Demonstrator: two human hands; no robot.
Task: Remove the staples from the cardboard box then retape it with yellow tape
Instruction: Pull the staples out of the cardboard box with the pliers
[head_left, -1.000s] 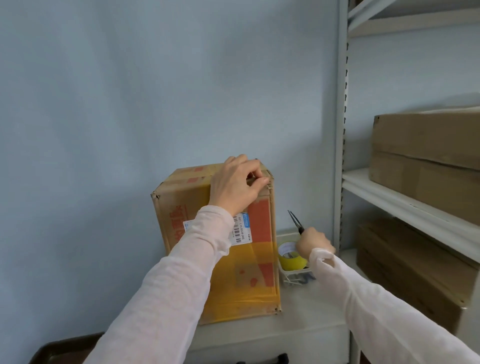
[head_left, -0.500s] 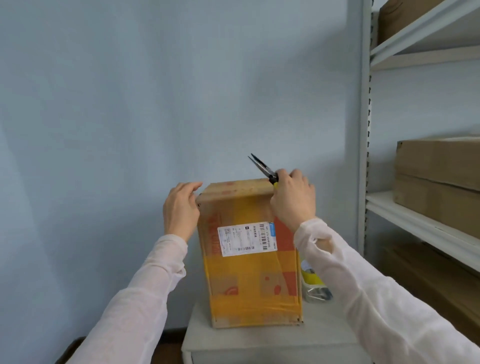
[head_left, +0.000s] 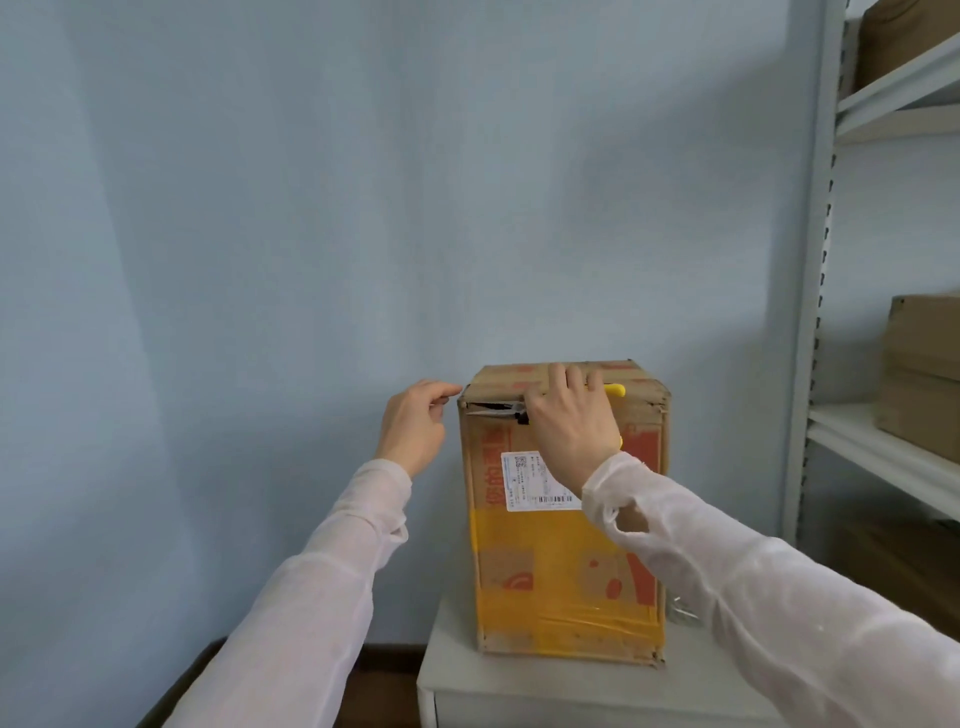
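Note:
A tall cardboard box (head_left: 563, 545) stands upright on a small white cabinet (head_left: 519, 680). Yellow tape covers its lower front, and a white label sits in the middle. My right hand (head_left: 569, 415) grips yellow-handled needle-nose pliers (head_left: 498, 409). Their black jaws lie along the box's top front edge and point left toward the top-left corner. My left hand (head_left: 415, 426) is at that corner with the fingers loosely curled, the fingertips touching the box's edge. No staples are visible.
A grey metal shelving unit (head_left: 821, 260) stands to the right with brown cardboard boxes (head_left: 919, 374) on its shelves. A pale blue wall is behind. A small wire object (head_left: 683, 613) peeks out beside the box on the cabinet.
My right hand brought the pliers from the basket on the right up to the box top, then turned the jaws down along the top front edge. My left hand moved from the top to the left corner.

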